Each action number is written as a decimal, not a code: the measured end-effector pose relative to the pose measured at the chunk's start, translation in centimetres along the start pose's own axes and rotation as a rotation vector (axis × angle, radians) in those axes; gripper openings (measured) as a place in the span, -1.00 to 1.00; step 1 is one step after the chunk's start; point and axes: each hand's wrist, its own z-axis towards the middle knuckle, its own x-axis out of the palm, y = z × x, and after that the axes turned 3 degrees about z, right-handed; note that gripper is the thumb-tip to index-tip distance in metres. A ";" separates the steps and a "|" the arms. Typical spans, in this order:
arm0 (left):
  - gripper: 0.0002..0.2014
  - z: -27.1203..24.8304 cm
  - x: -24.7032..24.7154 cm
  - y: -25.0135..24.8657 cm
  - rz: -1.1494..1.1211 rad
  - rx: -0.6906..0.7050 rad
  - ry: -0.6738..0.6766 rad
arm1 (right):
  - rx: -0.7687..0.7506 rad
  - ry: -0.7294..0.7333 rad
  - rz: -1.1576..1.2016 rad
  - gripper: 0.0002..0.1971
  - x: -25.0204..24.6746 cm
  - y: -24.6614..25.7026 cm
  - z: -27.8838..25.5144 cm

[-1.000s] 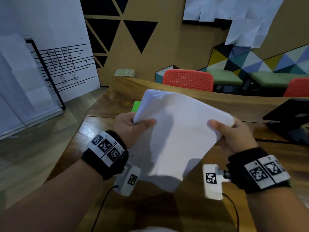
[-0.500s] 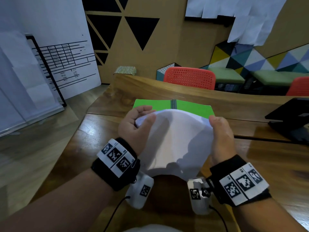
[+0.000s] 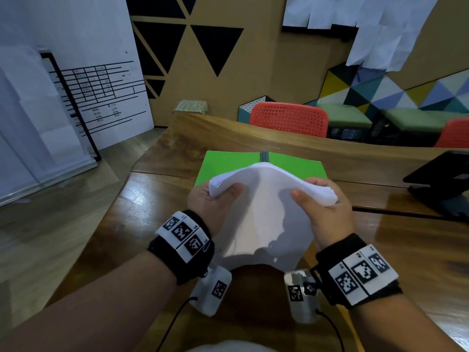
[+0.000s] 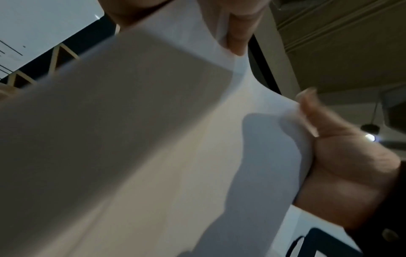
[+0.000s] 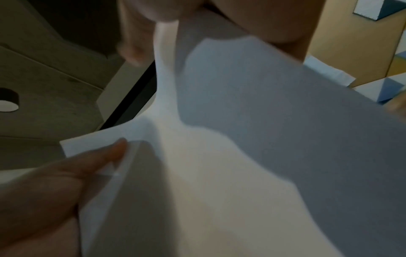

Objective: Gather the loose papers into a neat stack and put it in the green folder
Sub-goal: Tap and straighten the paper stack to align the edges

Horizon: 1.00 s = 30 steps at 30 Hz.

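Note:
A stack of white papers (image 3: 261,219) is held above the wooden table (image 3: 142,224), bowed upward in the middle. My left hand (image 3: 218,196) grips its far left corner, thumb on top. My right hand (image 3: 317,199) grips the far right corner the same way. Behind the stack the green folder (image 3: 228,163) lies open and flat on the table, its near part hidden by the papers. In the left wrist view the papers (image 4: 153,139) fill the frame, with the right hand (image 4: 342,156) at their edge. In the right wrist view the papers (image 5: 241,156) are blurred.
A black laptop-like device (image 3: 441,181) sits at the table's right edge. Red chairs (image 3: 289,120) stand beyond the far edge. A whiteboard with a printed sheet (image 3: 96,97) stands on the floor to the left.
The stack went from raised and tilted to lower and flatter. My hands moved closer together, bowing the papers upward, and the green folder came into view behind them.

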 end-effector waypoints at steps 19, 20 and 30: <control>-0.79 -0.3 -0.5 0.5 -0.052 0.014 -0.037 | 0.041 -0.121 0.131 -0.37 1.6 -1.0 -0.7; -0.80 -0.2 -0.5 0.6 -0.053 0.023 -0.036 | 0.036 -0.121 0.128 -0.33 1.5 -1.0 -0.7; -0.87 -0.2 -0.8 -0.7 -0.155 0.159 -0.108 | 0.096 -0.134 0.141 -0.77 0.7 0.6 -0.3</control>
